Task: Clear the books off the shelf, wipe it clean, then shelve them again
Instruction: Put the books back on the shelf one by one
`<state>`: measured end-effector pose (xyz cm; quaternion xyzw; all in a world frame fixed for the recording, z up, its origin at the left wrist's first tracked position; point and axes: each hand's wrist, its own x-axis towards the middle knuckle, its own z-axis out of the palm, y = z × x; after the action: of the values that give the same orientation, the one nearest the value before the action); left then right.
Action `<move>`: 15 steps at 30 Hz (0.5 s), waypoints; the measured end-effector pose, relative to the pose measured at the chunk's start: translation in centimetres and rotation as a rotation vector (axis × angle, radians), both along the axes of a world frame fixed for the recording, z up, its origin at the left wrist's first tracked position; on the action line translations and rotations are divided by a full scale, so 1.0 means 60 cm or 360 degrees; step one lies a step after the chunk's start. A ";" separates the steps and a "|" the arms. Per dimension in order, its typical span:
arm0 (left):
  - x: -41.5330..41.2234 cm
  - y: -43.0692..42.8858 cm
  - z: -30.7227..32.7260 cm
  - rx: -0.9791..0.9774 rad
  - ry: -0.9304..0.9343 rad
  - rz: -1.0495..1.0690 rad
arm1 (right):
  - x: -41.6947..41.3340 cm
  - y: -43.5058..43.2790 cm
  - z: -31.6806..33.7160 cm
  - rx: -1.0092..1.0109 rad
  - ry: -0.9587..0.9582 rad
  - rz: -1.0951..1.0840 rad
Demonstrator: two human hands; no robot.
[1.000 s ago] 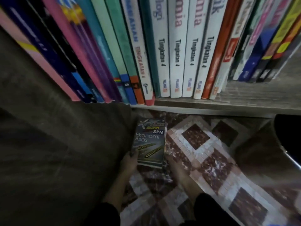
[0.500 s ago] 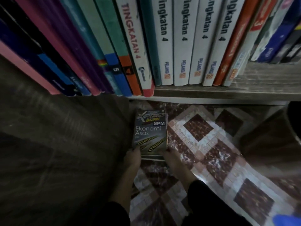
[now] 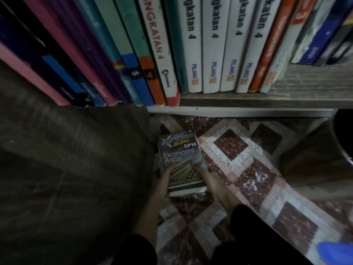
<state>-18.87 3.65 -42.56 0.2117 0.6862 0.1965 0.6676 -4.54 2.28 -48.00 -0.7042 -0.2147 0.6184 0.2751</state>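
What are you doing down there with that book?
A person is holding the Ekonomi Asas book with both hands, the left hand on its left edge and the right hand on its right, low over the patterned floor. Just above, the shelf is packed with standing books.

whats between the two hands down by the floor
The Ekonomi Asas book: the left hand grips its left edge and the right hand its right edge, as the head view shows.
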 end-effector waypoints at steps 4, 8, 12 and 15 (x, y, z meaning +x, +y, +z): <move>0.004 0.001 0.005 -0.0061 -0.0232 -0.0029 | 0.013 0.009 0.019 -0.0032 0.0077 -0.0009; 0.009 0.005 0.034 -0.0126 -0.0268 -0.0041 | 0.026 0.026 0.053 -0.0016 0.0039 -0.0031; 0.022 0.010 0.076 -0.0166 -0.0252 -0.0012 | 0.045 0.032 0.104 -0.0004 -0.0065 0.0027; 0.039 0.005 0.106 -0.0189 -0.0305 -0.0052 | 0.061 0.019 0.139 0.0010 -0.0175 0.0048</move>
<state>-16.54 3.92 -36.18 0.1633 0.6261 0.1638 0.7447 -0.86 3.42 -39.63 -0.7329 -0.2420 0.5822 0.2558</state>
